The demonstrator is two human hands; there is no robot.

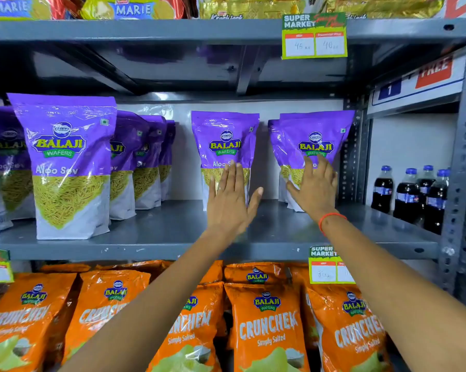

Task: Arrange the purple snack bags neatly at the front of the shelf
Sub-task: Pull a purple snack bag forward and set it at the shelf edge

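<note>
Purple Aloo Sev bags stand on the grey middle shelf (172, 245). One large bag (68, 167) stands at the front left, with a row of more purple bags (143, 162) behind it. A single bag (225, 146) stands upright far back in the middle. My left hand (230, 202) is flat in front of its lower part, fingers spread. Two bags (315, 138) stand far back at the right, one behind the other. My right hand (313, 189), with a red wrist band, lies spread against the front one. Neither hand grips a bag.
Orange Crunchex bags (266, 323) fill the shelf below. Dark cola bottles (411, 197) stand at the right past the perforated upright (352, 157). Price tags (314, 36) hang from the shelf edges. Biscuit packs (132, 8) lie on the shelf above.
</note>
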